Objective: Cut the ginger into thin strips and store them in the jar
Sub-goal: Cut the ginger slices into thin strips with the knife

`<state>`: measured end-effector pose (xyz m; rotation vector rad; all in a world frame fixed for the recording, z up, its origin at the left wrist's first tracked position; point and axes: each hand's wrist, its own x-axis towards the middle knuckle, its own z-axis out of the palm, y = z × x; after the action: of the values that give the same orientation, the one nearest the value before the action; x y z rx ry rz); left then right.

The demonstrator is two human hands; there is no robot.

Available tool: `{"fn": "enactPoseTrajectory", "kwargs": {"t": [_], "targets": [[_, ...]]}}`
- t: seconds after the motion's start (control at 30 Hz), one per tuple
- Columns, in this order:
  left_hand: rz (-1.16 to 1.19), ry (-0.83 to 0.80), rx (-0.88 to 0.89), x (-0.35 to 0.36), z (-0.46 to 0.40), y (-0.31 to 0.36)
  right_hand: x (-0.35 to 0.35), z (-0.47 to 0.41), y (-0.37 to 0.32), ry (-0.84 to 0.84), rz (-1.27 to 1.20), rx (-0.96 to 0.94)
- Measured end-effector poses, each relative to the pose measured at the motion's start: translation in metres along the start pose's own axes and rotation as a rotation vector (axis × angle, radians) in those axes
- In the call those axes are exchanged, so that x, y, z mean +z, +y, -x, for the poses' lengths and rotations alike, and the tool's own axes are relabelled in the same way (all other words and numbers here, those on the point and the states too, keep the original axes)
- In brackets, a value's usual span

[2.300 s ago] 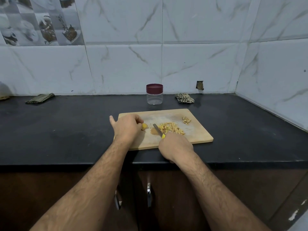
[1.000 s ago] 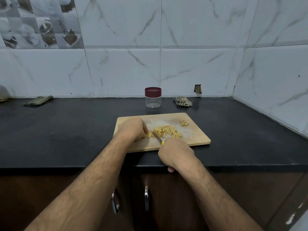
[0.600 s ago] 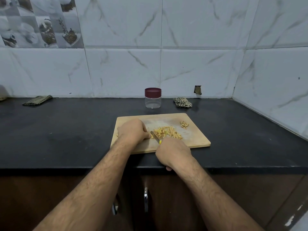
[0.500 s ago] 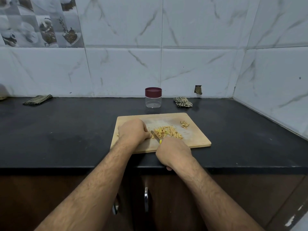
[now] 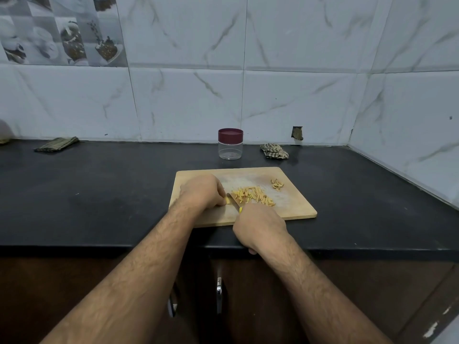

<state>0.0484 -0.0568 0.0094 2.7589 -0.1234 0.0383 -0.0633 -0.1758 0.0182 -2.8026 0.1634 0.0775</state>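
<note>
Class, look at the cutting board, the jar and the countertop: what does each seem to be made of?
Cutting board: pale, matt wood, probably; faint grain.
Jar: see-through body, glass or plastic, unclear; opaque maroon lid, likely plastic.
Countertop: black polished stone, perhaps granite; dull sheen.

White marble-patterned wall tiles [image 5: 188,100] meet in a corner at the right, with a picture tile [image 5: 59,31] at upper left. A black countertop [image 5: 99,194] runs along them above dark brown cabinet doors [image 5: 248,294] with metal handles [image 5: 219,294]. A small hole [image 5: 297,133] breaks the wall just above the counter.

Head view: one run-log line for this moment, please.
step: slicing ginger piece | left hand: pinning it | right hand: gripping knife | jar: lidded
</note>
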Motion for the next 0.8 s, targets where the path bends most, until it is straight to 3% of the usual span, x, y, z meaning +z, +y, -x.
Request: {"fn": "enactPoseTrajectory", "kwargs": {"t": [0.4,0.8], "targets": [[0.007,0.007,-0.044,-0.003,-0.0001,0.0034,0.0005,0.0002,-0.0069,-0.01,0.02,0.02],[-0.121,0.006,0.03,-0.0014,-0.0022,0.0018,-0.0026,-0.0039,-0.0095,0.001,0.096,-0.01]]}}
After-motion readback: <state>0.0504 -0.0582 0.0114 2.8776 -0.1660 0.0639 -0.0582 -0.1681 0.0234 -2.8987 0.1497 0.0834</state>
